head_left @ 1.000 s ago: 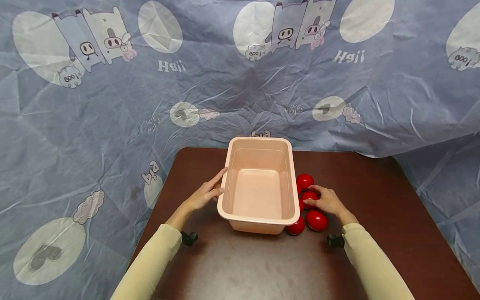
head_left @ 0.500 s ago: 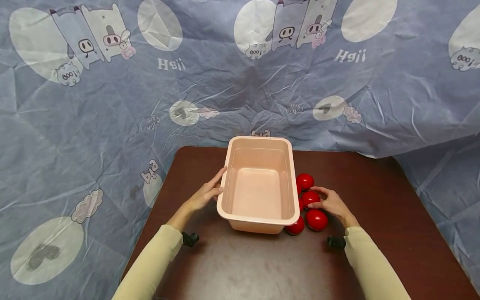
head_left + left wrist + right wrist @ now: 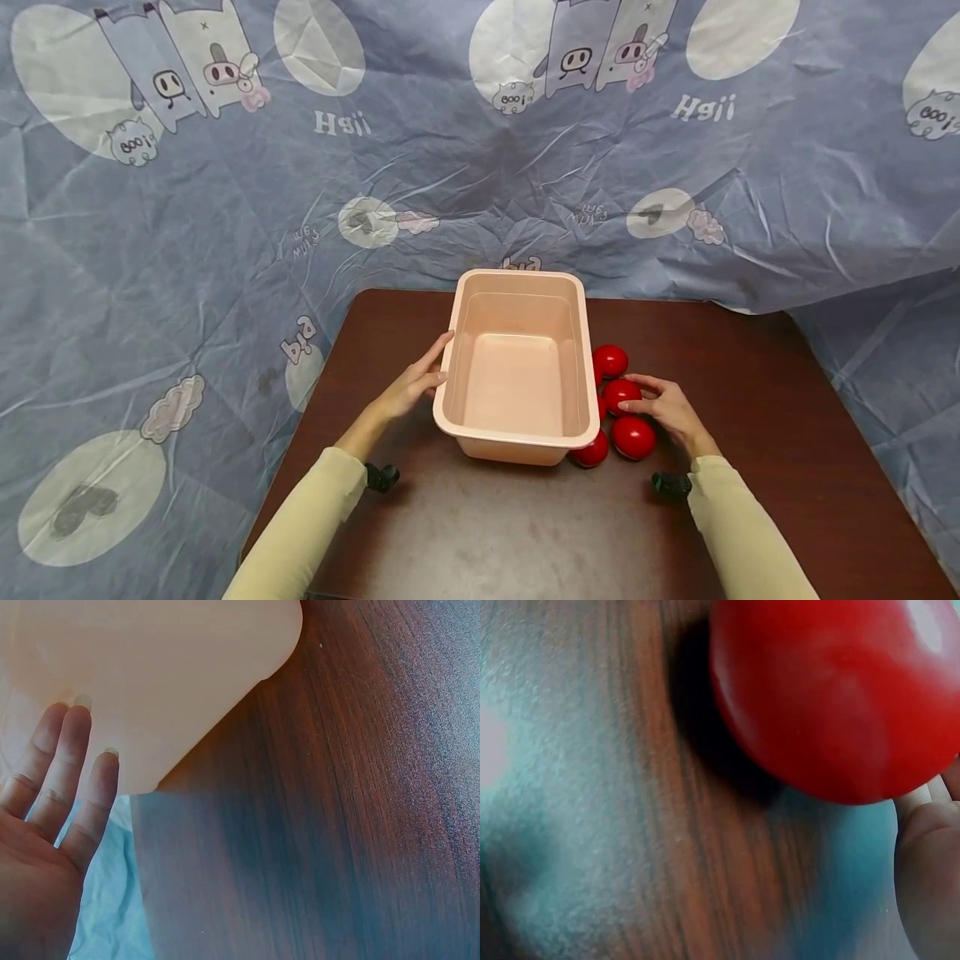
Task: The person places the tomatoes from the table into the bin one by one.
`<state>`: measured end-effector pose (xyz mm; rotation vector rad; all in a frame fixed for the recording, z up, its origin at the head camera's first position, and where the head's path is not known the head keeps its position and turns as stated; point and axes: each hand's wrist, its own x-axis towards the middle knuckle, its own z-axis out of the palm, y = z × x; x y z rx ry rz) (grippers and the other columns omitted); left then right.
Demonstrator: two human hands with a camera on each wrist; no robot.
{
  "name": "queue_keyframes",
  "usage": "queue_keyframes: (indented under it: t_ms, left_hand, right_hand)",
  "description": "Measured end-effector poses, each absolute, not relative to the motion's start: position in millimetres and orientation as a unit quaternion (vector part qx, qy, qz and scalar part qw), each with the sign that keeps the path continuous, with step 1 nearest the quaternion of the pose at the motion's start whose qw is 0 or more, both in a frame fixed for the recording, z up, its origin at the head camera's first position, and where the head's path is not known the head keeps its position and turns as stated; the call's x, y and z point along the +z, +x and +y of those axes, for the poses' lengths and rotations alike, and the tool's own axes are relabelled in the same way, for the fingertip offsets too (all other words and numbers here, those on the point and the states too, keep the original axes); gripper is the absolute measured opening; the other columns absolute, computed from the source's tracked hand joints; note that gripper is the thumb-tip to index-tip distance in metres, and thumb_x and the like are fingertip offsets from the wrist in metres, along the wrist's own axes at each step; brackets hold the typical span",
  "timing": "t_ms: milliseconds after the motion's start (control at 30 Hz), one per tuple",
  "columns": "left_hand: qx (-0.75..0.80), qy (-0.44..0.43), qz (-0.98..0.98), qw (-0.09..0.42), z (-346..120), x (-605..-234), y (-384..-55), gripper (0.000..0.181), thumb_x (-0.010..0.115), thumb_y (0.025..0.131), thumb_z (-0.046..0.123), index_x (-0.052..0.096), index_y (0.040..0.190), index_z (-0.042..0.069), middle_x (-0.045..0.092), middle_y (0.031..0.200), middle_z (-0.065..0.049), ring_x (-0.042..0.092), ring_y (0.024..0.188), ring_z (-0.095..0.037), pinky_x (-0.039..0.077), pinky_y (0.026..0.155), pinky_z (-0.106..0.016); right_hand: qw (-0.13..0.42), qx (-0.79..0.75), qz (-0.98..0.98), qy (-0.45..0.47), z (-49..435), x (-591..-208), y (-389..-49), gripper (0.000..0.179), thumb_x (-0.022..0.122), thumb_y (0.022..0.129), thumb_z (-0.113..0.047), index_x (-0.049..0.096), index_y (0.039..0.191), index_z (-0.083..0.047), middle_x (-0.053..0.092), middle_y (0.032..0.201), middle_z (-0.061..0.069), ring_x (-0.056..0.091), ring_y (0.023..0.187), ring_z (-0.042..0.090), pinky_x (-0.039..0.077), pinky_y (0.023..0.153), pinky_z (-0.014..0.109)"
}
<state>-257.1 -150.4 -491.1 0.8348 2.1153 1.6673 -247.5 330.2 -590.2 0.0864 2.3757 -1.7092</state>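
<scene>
Toward the back of the table stands an empty pale peach plastic basin (image 3: pixel 513 392). My left hand (image 3: pixel 408 387) touches its left side with the fingers spread; the left wrist view shows straight fingers (image 3: pixel 69 754) against the basin's outer wall. Several glossy red tomatoes (image 3: pixel 633 437) crowd along the basin's right side, some partly hidden by its rim. My right hand (image 3: pixel 667 408) is at the middle tomato (image 3: pixel 618 393), thumb on the near side and fingers on the far side. In the right wrist view the thumb (image 3: pixel 930 877) shows beside a large red tomato (image 3: pixel 832 697).
The brown wooden table (image 3: pixel 510 533) carries everything. A blue patterned cloth (image 3: pixel 480 167) hangs behind and along both sides. Dark wrist cameras (image 3: pixel 671 485) sit under the sleeves, near the table surface.
My right hand has drawn back slightly to the right, uncovering more of the middle tomato, which stays in place. The left hand and the basin have not visibly moved; the head view has tilted slightly.
</scene>
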Motion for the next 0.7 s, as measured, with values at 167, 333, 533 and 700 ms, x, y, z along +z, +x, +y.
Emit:
queue_keyframes:
  t_ms: [167, 333, 533, 700]
  left_hand:
    - [0.585, 0.296, 0.737, 0.162, -149.7, -492.4, -258.0, 0.068, 0.042, 0.098, 0.008, 0.009, 0.158, 0.012, 0.064, 0.114, -0.032, 0.062, 0.099, -0.047, 0.057, 0.072, -0.040]
    - [0.585, 0.292, 0.739, 0.165, -149.0, -490.6, -257.6, 0.068, 0.042, 0.098, 0.009, 0.009, 0.158, 0.013, 0.063, 0.115, -0.033, 0.062, 0.102, -0.047, 0.057, 0.074, -0.042]
    - [0.574, 0.288, 0.750, 0.161, -149.9, -494.1, -260.8, 0.068, 0.042, 0.098, 0.009, 0.009, 0.158, 0.013, 0.064, 0.115, -0.032, 0.064, 0.100, -0.042, 0.057, 0.072, -0.038]
    - [0.579, 0.283, 0.748, 0.163, -152.5, -513.1, -269.9, 0.069, 0.043, 0.099, 0.010, 0.009, 0.158, 0.018, 0.062, 0.115, -0.035, 0.065, 0.097, -0.036, 0.057, 0.071, -0.039]
  right_hand:
    - [0.104, -0.581, 0.806, 0.031, 329.7, -584.6, -249.6, 0.070, 0.075, 0.084, -0.026, 0.045, 0.144, -0.004, 0.051, 0.138, 0.024, 0.063, 0.096, 0.001, 0.052, 0.083, 0.018]
    - [0.102, -0.589, 0.801, 0.029, 328.7, -577.1, -252.4, 0.070, 0.075, 0.084, -0.025, 0.045, 0.144, -0.005, 0.057, 0.132, 0.017, 0.065, 0.094, 0.002, 0.053, 0.083, 0.020]
    - [0.094, -0.603, 0.792, 0.023, 328.3, -569.9, -254.5, 0.068, 0.076, 0.084, -0.024, 0.047, 0.142, -0.004, 0.063, 0.121, 0.001, 0.067, 0.093, 0.003, 0.054, 0.082, 0.020]
    - [0.092, -0.616, 0.782, 0.012, 328.2, -566.8, -255.7, 0.066, 0.075, 0.085, -0.022, 0.047, 0.140, -0.001, 0.066, 0.110, -0.012, 0.068, 0.092, 0.002, 0.054, 0.082, 0.020]
